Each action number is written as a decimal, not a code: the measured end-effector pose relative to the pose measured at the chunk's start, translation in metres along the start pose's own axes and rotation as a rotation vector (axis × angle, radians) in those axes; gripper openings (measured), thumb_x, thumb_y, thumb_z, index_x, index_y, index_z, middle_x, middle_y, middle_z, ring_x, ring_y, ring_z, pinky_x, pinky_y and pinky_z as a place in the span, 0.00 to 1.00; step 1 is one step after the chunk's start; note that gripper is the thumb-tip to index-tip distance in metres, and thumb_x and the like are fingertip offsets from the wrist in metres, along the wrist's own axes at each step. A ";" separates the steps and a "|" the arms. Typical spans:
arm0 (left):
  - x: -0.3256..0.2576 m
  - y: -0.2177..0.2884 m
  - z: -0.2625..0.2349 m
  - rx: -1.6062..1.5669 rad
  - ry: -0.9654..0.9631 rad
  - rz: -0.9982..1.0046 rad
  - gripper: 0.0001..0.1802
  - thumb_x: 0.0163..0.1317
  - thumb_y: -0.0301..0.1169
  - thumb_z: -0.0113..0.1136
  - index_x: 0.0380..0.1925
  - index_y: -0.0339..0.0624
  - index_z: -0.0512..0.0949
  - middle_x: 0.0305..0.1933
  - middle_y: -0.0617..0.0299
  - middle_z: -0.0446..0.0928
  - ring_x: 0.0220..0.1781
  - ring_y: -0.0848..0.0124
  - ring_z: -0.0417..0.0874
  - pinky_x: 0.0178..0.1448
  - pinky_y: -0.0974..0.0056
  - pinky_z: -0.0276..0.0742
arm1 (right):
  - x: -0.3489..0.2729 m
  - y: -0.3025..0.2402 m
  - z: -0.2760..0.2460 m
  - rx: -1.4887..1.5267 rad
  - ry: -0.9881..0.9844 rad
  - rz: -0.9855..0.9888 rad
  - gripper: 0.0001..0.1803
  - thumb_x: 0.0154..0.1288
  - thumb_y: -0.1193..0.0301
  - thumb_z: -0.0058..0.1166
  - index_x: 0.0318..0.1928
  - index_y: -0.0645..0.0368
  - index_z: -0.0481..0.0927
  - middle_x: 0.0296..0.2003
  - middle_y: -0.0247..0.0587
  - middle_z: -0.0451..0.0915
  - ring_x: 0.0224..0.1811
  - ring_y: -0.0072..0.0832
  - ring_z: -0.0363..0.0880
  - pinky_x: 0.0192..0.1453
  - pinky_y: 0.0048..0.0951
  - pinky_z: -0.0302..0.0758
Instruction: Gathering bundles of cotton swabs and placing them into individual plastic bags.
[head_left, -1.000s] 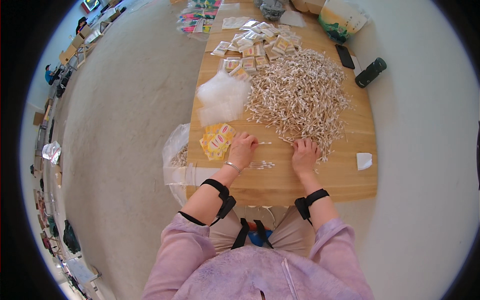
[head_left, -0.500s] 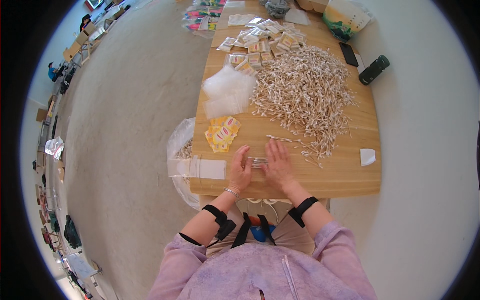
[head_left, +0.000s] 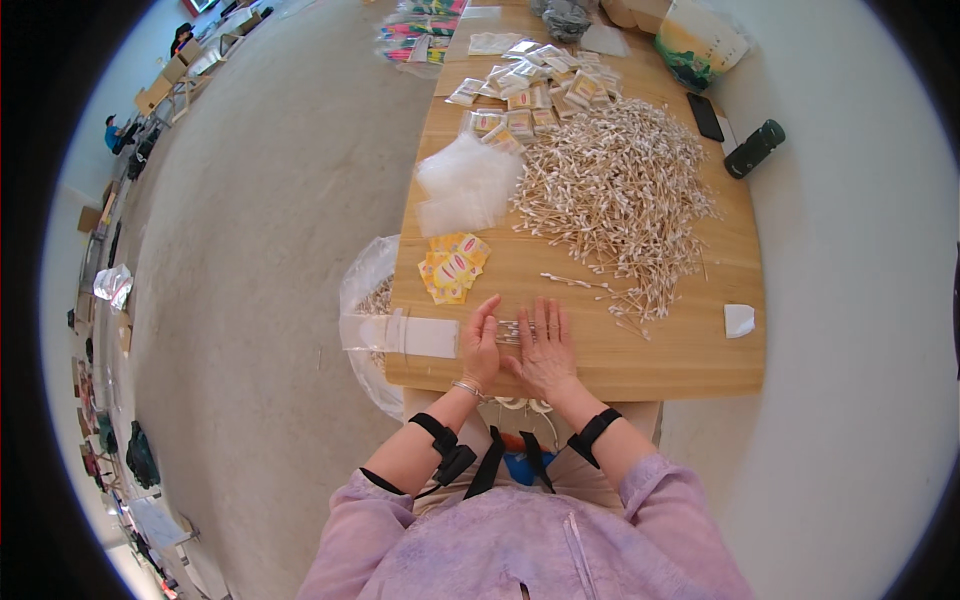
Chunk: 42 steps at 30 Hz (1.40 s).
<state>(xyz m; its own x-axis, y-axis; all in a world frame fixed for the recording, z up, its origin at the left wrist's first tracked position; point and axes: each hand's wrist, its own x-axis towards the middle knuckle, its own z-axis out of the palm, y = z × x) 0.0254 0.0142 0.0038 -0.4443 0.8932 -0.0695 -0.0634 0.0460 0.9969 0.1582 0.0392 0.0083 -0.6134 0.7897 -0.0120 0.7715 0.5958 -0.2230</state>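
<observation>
Flanking a small row of cotton swabs (head_left: 508,333) with two unclenched hands

The row lies on the worktop (head_left: 690,360) near its front edge, left of that edge's middle. Its long axis runs side to side, roughly along the front edge, so one set of tips faces the left hand (head_left: 481,348) and the other end runs in under the right hand (head_left: 548,352).

The right hand is the nearer: palm down, fingers straight and slightly parted, it covers the right part of the row. Its underside is hidden, so whether it presses on the swabs I cannot tell, but the fingers close on nothing visible. The left hand stands just beside the left tips, turned on its edge, fingers straight and grasping nothing that shows.

The swabs look slim and pale with white tips, lying close together and fairly well lined up; their number cannot be told under the hand. A few stray swabs (head_left: 572,281) lie beyond the right fingertips, and the big swab pile (head_left: 625,190) spreads behind them toward the back and right edges. Toward the left edge are a white strip (head_left: 432,338) and yellow cards (head_left: 455,268).
</observation>
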 end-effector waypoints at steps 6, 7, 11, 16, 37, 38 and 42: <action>-0.002 -0.005 -0.001 -0.029 -0.001 -0.002 0.18 0.71 0.30 0.40 0.56 0.35 0.70 0.59 0.56 0.72 0.62 0.69 0.69 0.67 0.66 0.61 | -0.001 -0.004 -0.009 -0.009 -0.025 0.014 0.47 0.57 0.44 0.51 0.68 0.60 0.54 0.70 0.60 0.43 0.74 0.55 0.36 0.74 0.52 0.33; -0.002 -0.007 -0.001 -0.050 0.014 0.013 0.18 0.72 0.31 0.40 0.56 0.35 0.71 0.59 0.57 0.72 0.62 0.69 0.69 0.67 0.66 0.61 | -0.002 -0.006 -0.008 -0.009 -0.025 0.012 0.47 0.57 0.44 0.51 0.68 0.60 0.54 0.70 0.60 0.43 0.74 0.55 0.36 0.74 0.52 0.33; -0.001 -0.010 0.001 -0.035 0.009 0.010 0.18 0.72 0.32 0.40 0.55 0.35 0.71 0.58 0.57 0.72 0.62 0.69 0.69 0.67 0.66 0.61 | 0.000 0.003 0.000 -0.021 -0.034 0.006 0.46 0.58 0.46 0.51 0.68 0.61 0.54 0.70 0.56 0.45 0.74 0.52 0.37 0.74 0.52 0.33; 0.004 -0.012 -0.009 -0.185 0.089 0.013 0.18 0.72 0.32 0.40 0.56 0.36 0.71 0.58 0.57 0.73 0.62 0.70 0.69 0.67 0.66 0.61 | 0.010 0.018 -0.012 0.146 0.029 -0.022 0.41 0.61 0.54 0.51 0.68 0.63 0.54 0.70 0.54 0.47 0.74 0.48 0.39 0.74 0.50 0.35; 0.005 -0.007 -0.007 -0.183 0.053 0.029 0.24 0.73 0.41 0.39 0.58 0.35 0.68 0.60 0.55 0.70 0.63 0.67 0.67 0.68 0.64 0.59 | -0.004 0.000 -0.002 0.098 0.061 -0.066 0.43 0.59 0.58 0.51 0.68 0.67 0.49 0.71 0.56 0.44 0.74 0.51 0.36 0.75 0.47 0.36; 0.005 -0.009 -0.005 -0.183 0.053 0.027 0.24 0.73 0.41 0.39 0.58 0.35 0.68 0.60 0.55 0.70 0.63 0.67 0.67 0.68 0.64 0.59 | -0.006 -0.002 -0.003 0.073 0.005 -0.090 0.47 0.58 0.52 0.51 0.68 0.68 0.48 0.71 0.57 0.43 0.75 0.50 0.35 0.75 0.47 0.34; -0.001 -0.011 -0.007 -0.144 0.036 0.036 0.24 0.73 0.42 0.39 0.57 0.35 0.69 0.59 0.55 0.71 0.62 0.67 0.69 0.67 0.65 0.60 | -0.015 -0.015 -0.019 -0.017 -0.196 -0.098 0.51 0.58 0.43 0.47 0.69 0.68 0.47 0.71 0.58 0.42 0.75 0.50 0.33 0.75 0.45 0.29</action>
<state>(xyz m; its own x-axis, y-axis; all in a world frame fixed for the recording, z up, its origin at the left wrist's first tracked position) 0.0204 0.0103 -0.0070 -0.4803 0.8763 -0.0377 -0.1737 -0.0528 0.9834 0.1588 0.0215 0.0308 -0.7057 0.6851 -0.1808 0.7081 0.6723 -0.2159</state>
